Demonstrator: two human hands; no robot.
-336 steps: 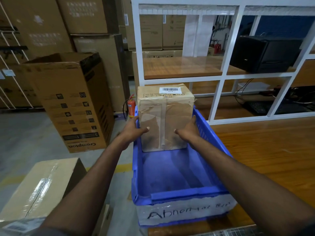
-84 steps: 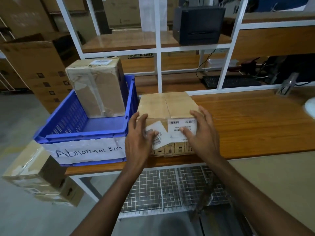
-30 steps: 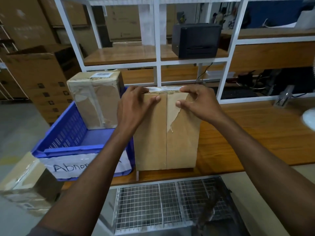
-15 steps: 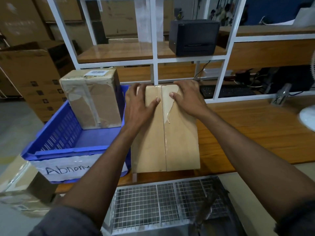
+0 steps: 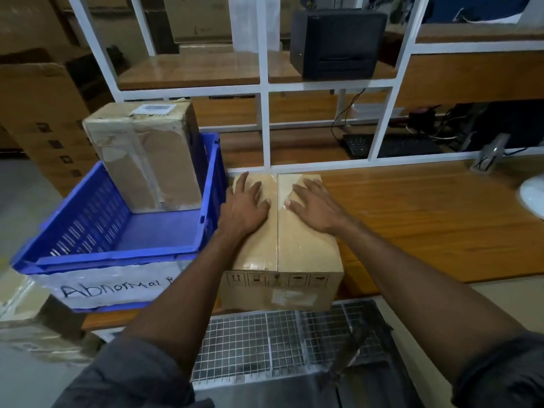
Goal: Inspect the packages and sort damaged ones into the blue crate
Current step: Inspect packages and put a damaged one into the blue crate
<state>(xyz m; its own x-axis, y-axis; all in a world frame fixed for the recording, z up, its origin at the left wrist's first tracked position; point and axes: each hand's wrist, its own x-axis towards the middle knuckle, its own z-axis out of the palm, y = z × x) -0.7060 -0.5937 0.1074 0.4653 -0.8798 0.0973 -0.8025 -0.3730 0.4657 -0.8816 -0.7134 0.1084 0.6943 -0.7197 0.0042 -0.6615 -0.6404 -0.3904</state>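
Note:
A taped brown cardboard package (image 5: 306, 254) lies flat on the wooden table, just right of the blue crate (image 5: 112, 254). My left hand (image 5: 244, 207) and my right hand (image 5: 315, 209) rest palm down on its top face, fingers spread, one on each side of the centre tape seam. The tape is peeled near my right fingers. Handling symbols show on the package's front face. Inside the crate stands a crumpled, heavily taped package (image 5: 147, 154) with a barcode label on top. The crate's front carries a white label reading "Abnormal B...".
The wooden table (image 5: 426, 225) extends right. A white shelf frame (image 5: 265, 128) stands behind the package, with a black printer (image 5: 338, 42) on its shelf and a keyboard (image 5: 391, 145) behind. Cardboard boxes (image 5: 38, 328) sit on the floor at left. A wire-mesh rack (image 5: 265, 346) is below the table.
The package was standing tilted on its near edge with my hands gripping its top; it now lies flat on the table and my hands rest flat on its top face.

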